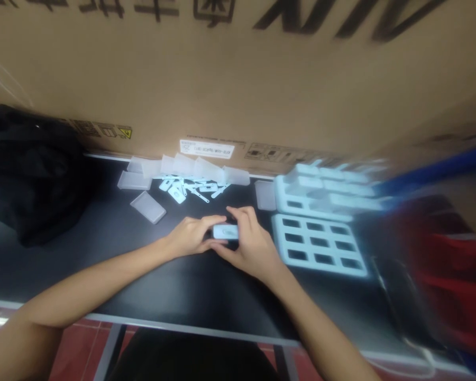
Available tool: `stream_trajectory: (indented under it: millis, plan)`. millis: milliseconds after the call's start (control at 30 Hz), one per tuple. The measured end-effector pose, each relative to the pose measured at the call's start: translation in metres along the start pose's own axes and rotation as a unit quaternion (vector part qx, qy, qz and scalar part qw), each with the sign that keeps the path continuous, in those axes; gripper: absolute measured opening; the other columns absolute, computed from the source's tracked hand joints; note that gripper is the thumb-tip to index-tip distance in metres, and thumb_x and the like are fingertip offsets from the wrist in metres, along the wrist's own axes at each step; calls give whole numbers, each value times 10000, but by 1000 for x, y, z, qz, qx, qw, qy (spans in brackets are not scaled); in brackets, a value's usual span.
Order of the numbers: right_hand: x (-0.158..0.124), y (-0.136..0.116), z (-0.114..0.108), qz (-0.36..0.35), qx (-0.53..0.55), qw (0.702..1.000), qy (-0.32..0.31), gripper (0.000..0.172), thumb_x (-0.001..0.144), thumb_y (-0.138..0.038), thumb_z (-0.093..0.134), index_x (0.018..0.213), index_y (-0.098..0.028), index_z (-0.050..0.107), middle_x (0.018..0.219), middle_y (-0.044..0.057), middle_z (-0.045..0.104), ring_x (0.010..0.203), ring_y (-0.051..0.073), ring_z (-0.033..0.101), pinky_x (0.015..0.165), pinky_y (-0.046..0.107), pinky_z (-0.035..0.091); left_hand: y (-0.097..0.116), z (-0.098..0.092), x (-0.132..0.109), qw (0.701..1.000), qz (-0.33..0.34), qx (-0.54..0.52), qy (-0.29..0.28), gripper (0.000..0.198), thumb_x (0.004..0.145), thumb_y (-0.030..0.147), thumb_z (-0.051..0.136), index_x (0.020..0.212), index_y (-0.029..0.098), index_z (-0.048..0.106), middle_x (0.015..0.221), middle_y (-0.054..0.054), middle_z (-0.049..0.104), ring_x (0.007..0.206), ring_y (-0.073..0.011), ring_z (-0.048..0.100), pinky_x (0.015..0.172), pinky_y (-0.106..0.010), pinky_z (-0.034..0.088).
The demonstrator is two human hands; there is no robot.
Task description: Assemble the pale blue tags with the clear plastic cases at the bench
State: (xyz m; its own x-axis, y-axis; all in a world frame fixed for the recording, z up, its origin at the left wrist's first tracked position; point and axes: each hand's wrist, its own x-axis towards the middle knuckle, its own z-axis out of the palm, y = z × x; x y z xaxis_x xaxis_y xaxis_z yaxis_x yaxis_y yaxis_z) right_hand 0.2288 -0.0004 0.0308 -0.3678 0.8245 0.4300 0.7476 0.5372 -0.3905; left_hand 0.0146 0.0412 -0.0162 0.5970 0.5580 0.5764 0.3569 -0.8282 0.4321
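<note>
Between my two hands is a small light-blue rectangular plastic piece [225, 232] with an oval mark on its face. My left hand [192, 234] pinches its left end between thumb and finger. On the opposite end, my right hand [257, 246] closes its thumb and fingers around it. Just beyond them lies a loose pile of light-blue plastic parts [177, 191], some flat plates and some thin strips. Translucent shallow plastic trays [208, 169] are spread behind the pile, and a separate clear tray [148, 207] sits to its left.
To the right lies a light-blue frame [318, 250] with several rectangular openings. Behind it, a similar frame [281, 193] carries upright light-blue pieces [333, 185], blurred. A black bag [31, 174] rests at left. A large cardboard box [222, 84] walls off the back; red material [452, 280] is at right.
</note>
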Motion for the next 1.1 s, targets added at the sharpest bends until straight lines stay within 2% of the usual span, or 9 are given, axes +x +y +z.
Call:
stream_trajectory:
  millis: [100, 233, 367, 433, 533, 600, 700, 867, 1100]
  plan:
    - [-4, -6, 17, 61, 10, 997, 55, 626, 914, -549, 697, 1342, -146, 480, 1093, 138, 609, 894, 259, 689, 635, 361, 598, 0, -1, 1, 998, -9, 59, -16, 617, 1043, 539, 581, 1525, 199, 399, 1117, -85, 816, 865, -235, 827, 731, -313, 668]
    - [-3, -3, 21, 90, 31, 991, 93, 490, 877, -387, 669, 1283, -172, 499, 1052, 107, 611, 913, 254, 675, 731, 380, 602, 2, 0, 1, 990, -10, 113, -80, 612, 1062, 466, 542, 1579, 192, 362, 1044, -65, 824, 804, -219, 820, 717, -306, 653]
    - [1, 34, -10, 113, 15, 988, 103, 476, 886, -366, 600, 1310, -168, 513, 1075, 115, 601, 978, 271, 636, 873, 442, 568, 5, 1, 4, 995, -19, 74, -63, 807, 1042, 594, 555, 1631, 153, 223, 1200, -114, 800, 1031, -248, 808, 842, -349, 666]
    - [0, 61, -32, 156, -44, 978, 133, 519, 880, -412, 575, 1325, -148, 525, 1086, 131, 586, 1024, 301, 608, 948, 500, 527, 7, 0, 6, 997, -27, 53, -59, 709, 1069, 550, 527, 1607, 164, 273, 1199, -94, 803, 1053, -235, 803, 840, -344, 667]
    - [-4, 97, -55, 236, -139, 949, 156, 623, 864, -473, 539, 1346, -78, 543, 1181, 216, 583, 1179, 382, 555, 1044, 576, 446, 10, -2, 9, 996, -23, 48, -72, 504, 1092, 422, 496, 1521, 171, 409, 1134, -63, 817, 1005, -221, 810, 794, -332, 669]
    - [-7, 110, -61, 295, -189, 927, 136, 658, 860, -500, 508, 1332, -45, 572, 1239, 269, 580, 1250, 438, 509, 1055, 627, 405, 11, -3, 9, 995, -21, 52, -80, 454, 1081, 377, 505, 1478, 163, 457, 1110, -62, 818, 990, -221, 809, 785, -333, 669]
    - [-8, 114, -59, 355, -244, 897, 96, 657, 868, -537, 478, 1285, -50, 622, 1287, 292, 562, 1271, 493, 454, 1007, 686, 371, 11, -4, 10, 995, -21, 55, -81, 414, 1067, 331, 513, 1442, 157, 491, 1080, -56, 816, 967, -217, 804, 765, -335, 668]
    - [-5, 114, -55, 373, -275, 881, 93, 647, 878, -539, 490, 1286, -57, 632, 1322, 293, 525, 1273, 507, 408, 969, 682, 356, 11, -4, 12, 994, -16, 62, -93, 342, 1052, 273, 503, 1368, 148, 543, 1019, -52, 803, 920, -208, 791, 737, -329, 660]
    - [-9, 124, -54, 353, -277, 885, 122, 674, 881, -517, 493, 1342, -41, 618, 1316, 314, 509, 1251, 533, 399, 949, 701, 347, 12, -4, 12, 990, -5, 93, -109, 308, 1056, 258, 479, 1320, 145, 592, 992, -73, 779, 911, -202, 770, 745, -315, 649]
